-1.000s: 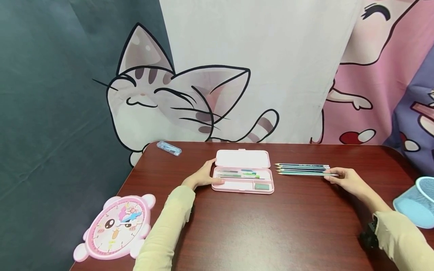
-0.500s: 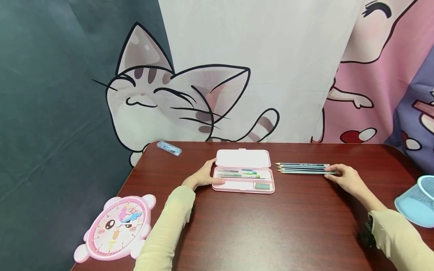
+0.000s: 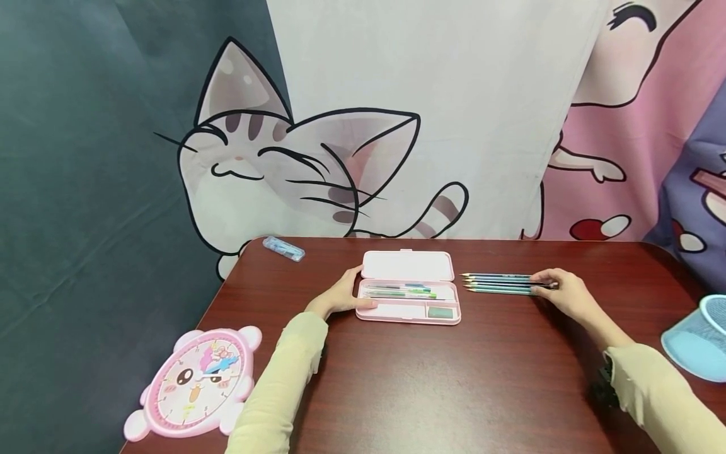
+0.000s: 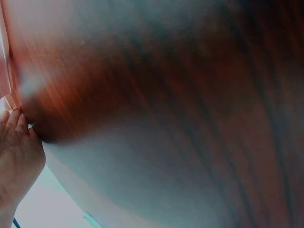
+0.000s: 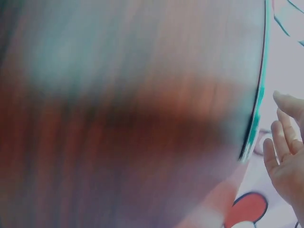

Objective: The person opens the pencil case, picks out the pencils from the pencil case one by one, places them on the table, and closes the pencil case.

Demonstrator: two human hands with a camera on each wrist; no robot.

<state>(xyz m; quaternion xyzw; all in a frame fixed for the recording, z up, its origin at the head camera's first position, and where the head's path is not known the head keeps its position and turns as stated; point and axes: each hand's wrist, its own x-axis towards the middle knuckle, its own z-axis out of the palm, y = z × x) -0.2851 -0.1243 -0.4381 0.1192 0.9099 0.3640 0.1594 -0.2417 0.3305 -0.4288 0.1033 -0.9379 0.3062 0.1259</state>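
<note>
An open pink pencil case point(image 3: 391, 312) lies at mid table, with several pens point(image 3: 399, 291) and a green eraser point(image 3: 440, 313) inside. My left hand point(image 3: 338, 295) holds its left end, the thumb over the front rim. Fingers of that hand reach the case's edge point(image 4: 5, 71) in the left wrist view. Several green and dark pencils point(image 3: 496, 283) lie side by side right of the case, tips pointing left. Over their right ends is my right hand point(image 3: 570, 293), thumb and fingers spread to either side. The right wrist view shows its fingers loosely bent, beside the pencils point(image 5: 256, 116).
A blue transparent packet-like item point(image 3: 283, 248) lies at the table's far left. A pink clock point(image 3: 195, 381) sits at the near left, and a light blue mesh holder point(image 3: 697, 343) at the right edge. A cartoon cloth hangs behind the table.
My right hand has moved left along the pencils and now covers their right ends. The nearest pencil has come closer to the others. My left hand stays at the pencil case.
</note>
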